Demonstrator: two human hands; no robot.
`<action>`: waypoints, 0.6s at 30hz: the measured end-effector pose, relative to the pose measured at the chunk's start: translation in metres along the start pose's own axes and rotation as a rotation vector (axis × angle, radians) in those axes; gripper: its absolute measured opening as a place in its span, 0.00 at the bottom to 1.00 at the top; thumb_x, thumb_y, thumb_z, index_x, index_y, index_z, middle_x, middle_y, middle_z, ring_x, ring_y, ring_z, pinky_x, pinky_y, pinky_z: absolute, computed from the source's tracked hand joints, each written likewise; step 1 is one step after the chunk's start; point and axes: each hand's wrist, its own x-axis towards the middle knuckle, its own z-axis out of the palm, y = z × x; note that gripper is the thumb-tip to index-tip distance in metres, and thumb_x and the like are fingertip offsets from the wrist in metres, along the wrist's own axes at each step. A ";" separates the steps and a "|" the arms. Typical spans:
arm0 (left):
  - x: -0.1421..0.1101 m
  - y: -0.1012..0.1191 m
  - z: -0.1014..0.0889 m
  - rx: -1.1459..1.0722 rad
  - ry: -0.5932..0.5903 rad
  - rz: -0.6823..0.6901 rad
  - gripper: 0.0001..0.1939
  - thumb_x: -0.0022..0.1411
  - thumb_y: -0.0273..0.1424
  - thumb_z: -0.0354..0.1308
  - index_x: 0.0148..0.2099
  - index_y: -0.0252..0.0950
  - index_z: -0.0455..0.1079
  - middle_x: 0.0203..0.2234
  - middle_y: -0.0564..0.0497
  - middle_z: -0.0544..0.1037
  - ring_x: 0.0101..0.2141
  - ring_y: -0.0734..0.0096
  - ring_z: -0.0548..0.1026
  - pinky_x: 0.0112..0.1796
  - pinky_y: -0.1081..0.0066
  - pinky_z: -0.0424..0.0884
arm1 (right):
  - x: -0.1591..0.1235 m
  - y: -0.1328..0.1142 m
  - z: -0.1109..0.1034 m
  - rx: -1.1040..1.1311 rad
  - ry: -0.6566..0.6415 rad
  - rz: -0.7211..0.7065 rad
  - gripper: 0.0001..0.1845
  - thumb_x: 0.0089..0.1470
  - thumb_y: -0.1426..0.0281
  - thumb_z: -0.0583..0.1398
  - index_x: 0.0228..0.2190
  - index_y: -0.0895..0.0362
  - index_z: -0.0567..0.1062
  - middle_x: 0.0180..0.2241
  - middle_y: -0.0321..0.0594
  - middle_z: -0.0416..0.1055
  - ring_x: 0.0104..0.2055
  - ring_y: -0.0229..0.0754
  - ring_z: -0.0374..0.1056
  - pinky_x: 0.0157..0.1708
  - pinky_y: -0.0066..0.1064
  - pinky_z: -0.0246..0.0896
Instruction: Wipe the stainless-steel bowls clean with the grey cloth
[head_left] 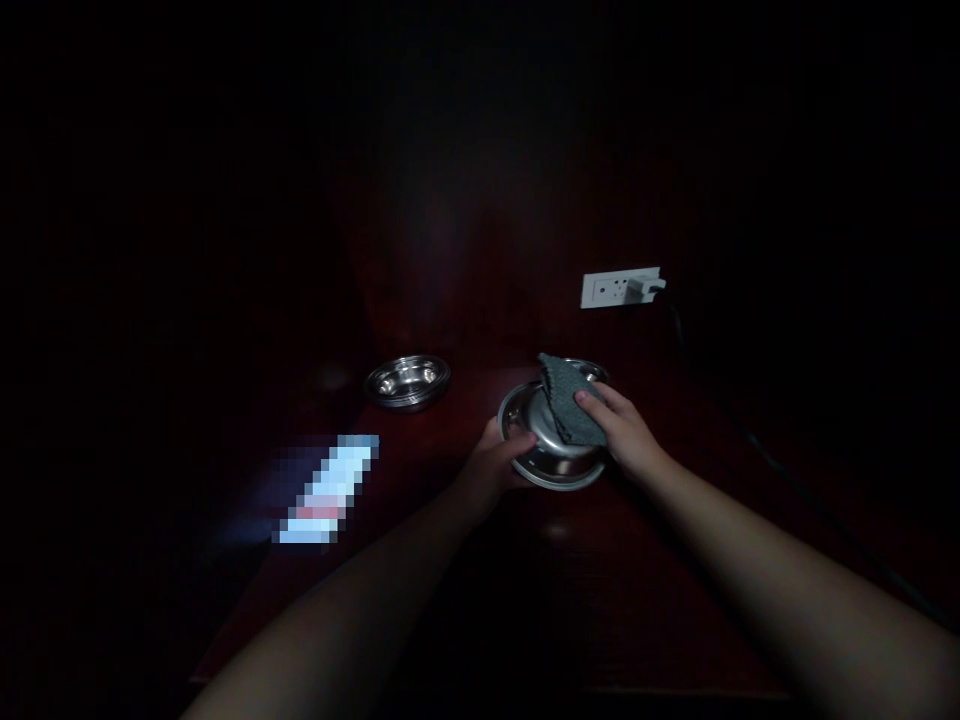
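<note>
My left hand grips the rim of a shiny steel bowl, its thumb lying over the outer wall. The bowl is held bottom up and tilted above the table. A folded grey-green cloth is pinched in my right hand, thumb on top, and rests against the bowl's underside. Behind the cloth, part of another steel bowl shows; the rest of it is hidden. To the left, a stack of steel bowls stands upright on the table.
The dark red table meets a wall carrying a white socket panel with a plugged-in charger. A blurred-out bright screen lies at the left edge. A dark cable runs down the right side. Surroundings are very dark.
</note>
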 end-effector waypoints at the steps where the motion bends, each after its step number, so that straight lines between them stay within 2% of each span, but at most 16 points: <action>1: 0.000 -0.002 0.000 0.040 0.012 -0.002 0.30 0.49 0.34 0.65 0.54 0.42 0.62 0.51 0.44 0.71 0.46 0.54 0.73 0.37 0.58 0.74 | 0.000 -0.001 0.000 -0.020 -0.011 -0.005 0.21 0.46 0.54 0.63 0.37 0.56 0.74 0.33 0.39 0.75 0.34 0.43 0.71 0.36 0.34 0.66; 5: -0.002 -0.003 0.002 0.132 0.072 0.043 0.32 0.48 0.37 0.66 0.54 0.41 0.59 0.52 0.42 0.69 0.47 0.51 0.72 0.38 0.56 0.74 | -0.003 -0.008 0.001 -0.147 -0.063 -0.071 0.22 0.47 0.55 0.63 0.40 0.56 0.71 0.36 0.40 0.72 0.37 0.45 0.70 0.37 0.36 0.66; 9: -0.003 0.000 0.005 0.206 0.167 0.095 0.38 0.44 0.37 0.70 0.54 0.38 0.57 0.51 0.40 0.70 0.47 0.53 0.72 0.41 0.58 0.73 | -0.010 -0.015 0.002 -0.345 -0.071 -0.218 0.26 0.48 0.56 0.63 0.46 0.54 0.69 0.45 0.44 0.70 0.46 0.50 0.68 0.45 0.41 0.63; 12: -0.002 -0.001 0.003 0.282 0.210 0.117 0.40 0.42 0.38 0.71 0.55 0.39 0.56 0.51 0.40 0.69 0.45 0.53 0.73 0.39 0.58 0.73 | -0.013 -0.018 0.001 -0.429 -0.088 -0.313 0.30 0.47 0.57 0.64 0.50 0.53 0.66 0.50 0.46 0.68 0.51 0.52 0.65 0.51 0.43 0.60; 15: 0.001 -0.004 -0.001 0.350 0.215 0.086 0.40 0.41 0.41 0.70 0.54 0.39 0.57 0.51 0.39 0.69 0.44 0.50 0.74 0.36 0.56 0.74 | -0.014 -0.018 0.001 -0.471 -0.100 -0.388 0.32 0.46 0.57 0.64 0.51 0.53 0.65 0.52 0.46 0.66 0.53 0.53 0.64 0.53 0.44 0.58; 18: 0.003 -0.004 -0.003 0.365 0.213 0.060 0.38 0.41 0.41 0.70 0.52 0.37 0.58 0.51 0.39 0.69 0.46 0.51 0.73 0.39 0.54 0.73 | -0.013 -0.016 0.002 -0.464 -0.083 -0.394 0.30 0.47 0.58 0.64 0.50 0.54 0.66 0.50 0.46 0.67 0.51 0.53 0.65 0.52 0.45 0.59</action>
